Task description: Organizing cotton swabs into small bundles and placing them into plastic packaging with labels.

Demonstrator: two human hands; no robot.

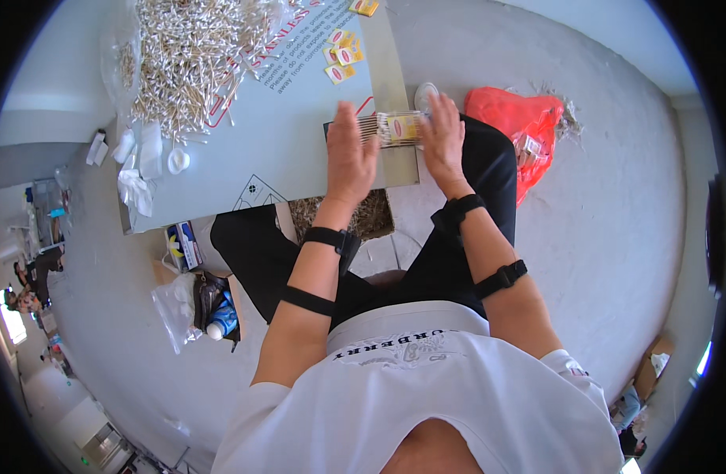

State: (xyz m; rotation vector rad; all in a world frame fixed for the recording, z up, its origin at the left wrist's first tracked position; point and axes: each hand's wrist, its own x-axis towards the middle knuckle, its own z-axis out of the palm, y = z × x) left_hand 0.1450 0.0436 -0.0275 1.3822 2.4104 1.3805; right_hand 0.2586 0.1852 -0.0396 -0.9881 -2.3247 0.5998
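On the left of the grey-blue tabletop point(260, 154), a large heap of loose cotton swabs point(193, 71) spills out of a clear plastic bag point(122, 47), with a small white cup point(179, 161) near its lower edge. Further right, several small yellow printed cards point(343, 55) lie on the table beyond the left hand point(352, 158). That hand is open, palm turned inward, fingers straight and close together, its upper part covering some swab sticks at the left end of a swab bundle with a yellow label point(402, 128). The bundle lies between the hands, at the table's right edge. At its right end is the right hand point(445, 146), also open, fingers extended and slightly parted; whether either palm presses on the bundle cannot be told. Further right, a red plastic bag point(509, 110) lies on the floor.
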